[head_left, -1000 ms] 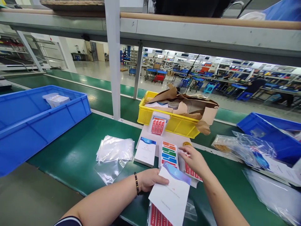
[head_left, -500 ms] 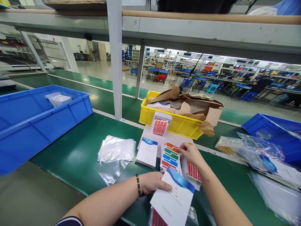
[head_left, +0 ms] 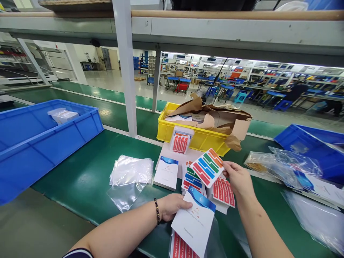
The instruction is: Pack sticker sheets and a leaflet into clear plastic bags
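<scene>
My left hand [head_left: 174, 207] is closed on a white instruction booklet [head_left: 194, 222] with a blue wave along its top, thumb on the cover. Beneath the booklet, a red label sheet in a clear bag [head_left: 180, 247] partly shows. My right hand [head_left: 238, 177] pinches a sticker sheet [head_left: 208, 167] with orange, green, blue and red shapes by its right corner, raised above the sticker stack [head_left: 191, 182]. Red level labels [head_left: 223, 191] lie beside that stack. Left of it sits a pile of booklets [head_left: 166, 173], and farther left are clear plastic bags [head_left: 131, 172].
A yellow crate [head_left: 193, 134] with torn brown paper stands behind, a bagged label pack [head_left: 182, 140] leaning on it. Blue bins stand left [head_left: 53, 143] and right [head_left: 306, 143]. Bagged papers [head_left: 314, 215] lie at right. A white post [head_left: 126, 71] rises from the bench [head_left: 80, 168].
My right hand has lifted one coloured sticker sheet off the stack and moved right with it. The left hand still holds the booklet, and the red label sheet under it shows more.
</scene>
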The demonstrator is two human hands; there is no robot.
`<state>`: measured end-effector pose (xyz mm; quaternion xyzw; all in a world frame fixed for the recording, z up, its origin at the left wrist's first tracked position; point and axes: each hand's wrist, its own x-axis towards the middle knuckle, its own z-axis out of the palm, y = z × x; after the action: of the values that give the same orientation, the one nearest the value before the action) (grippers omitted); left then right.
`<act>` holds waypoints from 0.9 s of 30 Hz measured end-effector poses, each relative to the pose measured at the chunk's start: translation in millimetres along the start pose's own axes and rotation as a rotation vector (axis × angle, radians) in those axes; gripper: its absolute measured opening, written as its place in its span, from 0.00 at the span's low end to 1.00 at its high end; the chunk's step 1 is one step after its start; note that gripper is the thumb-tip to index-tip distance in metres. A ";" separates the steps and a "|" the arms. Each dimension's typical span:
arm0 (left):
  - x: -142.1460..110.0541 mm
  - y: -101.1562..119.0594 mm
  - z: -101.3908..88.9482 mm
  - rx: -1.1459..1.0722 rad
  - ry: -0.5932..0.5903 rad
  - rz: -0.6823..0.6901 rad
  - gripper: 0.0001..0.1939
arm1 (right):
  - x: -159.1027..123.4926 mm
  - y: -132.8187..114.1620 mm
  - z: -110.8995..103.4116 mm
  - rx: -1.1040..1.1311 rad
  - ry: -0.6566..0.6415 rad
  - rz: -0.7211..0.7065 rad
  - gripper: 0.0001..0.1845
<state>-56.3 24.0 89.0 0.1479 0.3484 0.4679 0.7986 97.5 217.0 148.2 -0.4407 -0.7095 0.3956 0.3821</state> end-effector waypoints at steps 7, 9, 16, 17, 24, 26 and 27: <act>1.5 4.9 6.8 -0.186 -0.100 0.120 0.29 | -62.2 -10.7 2.1 0.034 -0.426 0.202 0.16; 2.4 4.0 5.9 -0.151 -0.045 0.115 0.24 | -73.6 -9.2 2.6 -0.116 -0.432 0.098 0.16; 7.0 0.3 -1.0 -0.135 0.078 0.112 0.17 | -72.9 28.5 -28.6 -0.785 -0.183 -0.382 0.17; 7.1 0.5 -1.1 -0.139 0.083 0.119 0.17 | -72.6 33.3 -31.9 -0.849 -0.206 -0.392 0.18; 5.8 2.2 0.9 -0.150 0.106 0.138 0.16 | -70.1 44.6 -40.8 -0.962 -0.309 -0.487 0.15; 5.7 2.4 1.0 -0.149 0.127 0.139 0.16 | -70.6 41.9 -40.7 -0.961 -0.250 -0.497 0.15; 5.8 2.5 1.1 -0.151 0.138 0.137 0.16 | -72.3 38.9 -39.1 -0.952 -0.175 -0.509 0.15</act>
<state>-55.3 30.3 88.8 0.0782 0.3551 0.5555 0.7478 168.1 170.4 114.7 -0.3446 -0.9235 -0.0390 0.1637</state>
